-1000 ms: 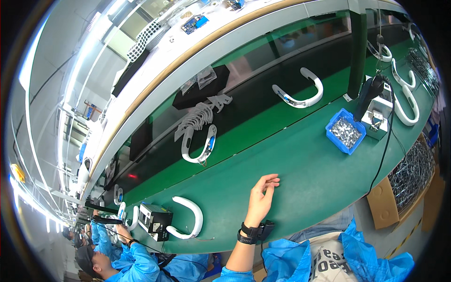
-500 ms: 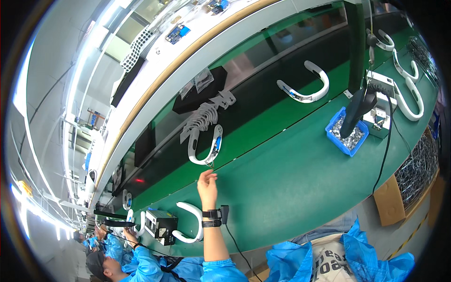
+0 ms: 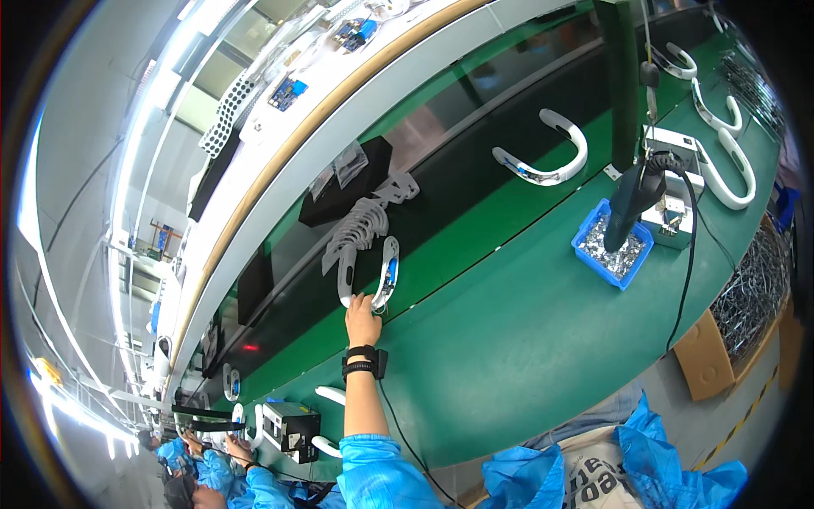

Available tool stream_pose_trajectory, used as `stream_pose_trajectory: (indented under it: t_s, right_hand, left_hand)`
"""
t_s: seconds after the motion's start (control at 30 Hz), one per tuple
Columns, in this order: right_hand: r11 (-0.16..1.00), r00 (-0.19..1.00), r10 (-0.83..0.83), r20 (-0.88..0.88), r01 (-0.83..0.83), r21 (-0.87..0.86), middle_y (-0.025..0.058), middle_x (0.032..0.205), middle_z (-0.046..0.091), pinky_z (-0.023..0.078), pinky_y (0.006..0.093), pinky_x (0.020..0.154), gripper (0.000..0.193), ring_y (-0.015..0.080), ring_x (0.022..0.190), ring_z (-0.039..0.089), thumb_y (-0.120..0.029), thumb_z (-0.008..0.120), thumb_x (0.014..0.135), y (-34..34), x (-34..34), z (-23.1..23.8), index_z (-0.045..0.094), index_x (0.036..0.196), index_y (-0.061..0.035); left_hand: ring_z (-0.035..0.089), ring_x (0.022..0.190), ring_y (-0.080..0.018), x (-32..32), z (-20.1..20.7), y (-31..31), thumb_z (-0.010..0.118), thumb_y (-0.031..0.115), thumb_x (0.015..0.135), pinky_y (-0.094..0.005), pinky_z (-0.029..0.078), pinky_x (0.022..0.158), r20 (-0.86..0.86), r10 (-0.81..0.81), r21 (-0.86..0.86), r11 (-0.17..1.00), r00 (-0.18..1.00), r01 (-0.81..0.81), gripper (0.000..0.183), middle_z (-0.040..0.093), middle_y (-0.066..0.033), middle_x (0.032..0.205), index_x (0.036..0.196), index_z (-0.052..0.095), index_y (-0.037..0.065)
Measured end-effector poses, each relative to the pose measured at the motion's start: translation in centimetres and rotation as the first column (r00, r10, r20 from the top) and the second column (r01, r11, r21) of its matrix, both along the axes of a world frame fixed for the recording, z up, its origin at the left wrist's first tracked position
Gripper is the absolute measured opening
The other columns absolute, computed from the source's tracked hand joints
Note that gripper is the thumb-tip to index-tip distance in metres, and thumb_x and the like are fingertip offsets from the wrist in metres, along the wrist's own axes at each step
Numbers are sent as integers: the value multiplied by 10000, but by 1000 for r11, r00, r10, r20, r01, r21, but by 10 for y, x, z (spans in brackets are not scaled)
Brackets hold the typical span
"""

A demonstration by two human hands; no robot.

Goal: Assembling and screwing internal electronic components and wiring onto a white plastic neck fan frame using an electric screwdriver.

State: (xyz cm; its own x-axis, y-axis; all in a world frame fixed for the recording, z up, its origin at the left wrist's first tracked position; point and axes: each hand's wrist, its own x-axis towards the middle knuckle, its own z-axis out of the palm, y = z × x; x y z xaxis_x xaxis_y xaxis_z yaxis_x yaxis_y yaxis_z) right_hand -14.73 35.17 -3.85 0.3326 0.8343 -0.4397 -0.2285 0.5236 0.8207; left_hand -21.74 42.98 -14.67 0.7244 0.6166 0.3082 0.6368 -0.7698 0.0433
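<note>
Workpiece: from where I stand, a white U-shaped piece (image 3: 346,273) lies on the black strip (image 3: 458,199), its bend close to the edge of the green strip (image 3: 475,242). Orientation: both legs point away from the worker (image 3: 593,475), with the bend toward the worker; the long axis runs nearly straight out, leaning slightly right at the far end. The right leg carries a blue insert (image 3: 392,270). A stack of grey curved parts (image 3: 365,219) sits just beyond the legs.

Grip: the left hand (image 3: 363,321) is at the bend, back uppermost. Its fingers overlap the bend, but I cannot tell whether they are closed on it (the hand itself screens the contact). The right hand is out of sight; its grip cannot be told.

Obscured items: the left forearm (image 3: 365,411) covers the bend of a second white piece (image 3: 331,394), leaving two ends exposed. A dark hand tool (image 3: 627,208) hangs across the blue bin (image 3: 599,268), hiding some of the small metal parts (image 3: 629,253).
</note>
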Motion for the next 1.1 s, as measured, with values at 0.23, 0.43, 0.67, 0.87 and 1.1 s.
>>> stream_pose_trajectory:
  t_s: [0.23,0.43,0.67,0.87,1.1]
  right_hand:
    - [781,776,-594,214,493,383,190,1421,657,384,434,1204,458,253,1367,597,-365,531,1102,103,23,-117,602,1483,-121]
    - [630,654,-675,-343,752,195,178,1350,694,432,435,1140,412,257,1288,634,-332,554,1077,-86,-4,-118,647,1403,-99]
    - [326,-37,-635,-772,893,-311,162,1251,744,498,436,1051,353,263,1178,685,-287,585,1041,-441,107,-254,709,1290,-69]
    - [218,-639,-332,-693,663,-716,147,1166,788,555,436,975,313,268,1084,729,-247,612,1010,-724,170,-269,762,1193,-43]
    - [309,-927,170,-335,373,-875,119,1209,803,553,365,1025,342,232,1133,741,-280,579,1103,-690,194,-57,773,1245,-37]
  left_hand:
    - [674,1255,-327,90,17,-13,805,174,895,-644,291,1253,-108,-111,-60,993,988,105,351,750,-103,1259,1233,714,146]
    - [751,1004,-379,48,78,-41,794,164,954,-424,575,859,29,-227,-248,942,974,227,262,779,-192,1010,1168,732,25]
    - [683,906,-121,71,137,-109,691,153,1057,-304,528,815,488,-149,-724,481,860,494,186,750,-43,987,1163,680,1]
    - [623,852,-77,62,167,-181,650,189,1088,-261,492,766,536,-173,-737,383,826,558,171,694,10,930,1154,664,32]
    - [665,898,-196,61,214,-249,725,147,1013,-328,518,836,356,-477,-713,418,804,564,389,719,-92,987,1362,658,-10]
